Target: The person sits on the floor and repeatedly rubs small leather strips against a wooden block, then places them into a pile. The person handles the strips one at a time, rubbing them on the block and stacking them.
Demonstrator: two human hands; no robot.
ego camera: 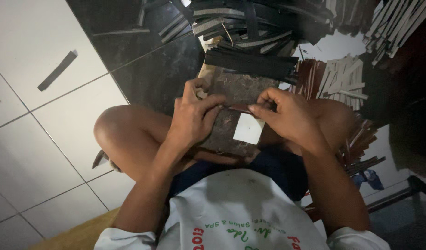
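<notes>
From the head view I see both hands meeting at the centre of the frame over a dark, worn board resting on my crossed legs. My left hand is curled, its fingertips pressed down on a narrow dark strip lying across the board. My right hand pinches the same strip's other end between thumb and forefinger. Just below the strip, a small white square of paper sits on the board, touching the right hand's edge.

At the top centre lies a heap of dark strips, and at the upper right a bundle of pale strips. A single dark strip lies alone on the white floor tiles at upper left. Judging by the big heap, I'd say much stock remains unhandled; how much is finished I cannot tell.
</notes>
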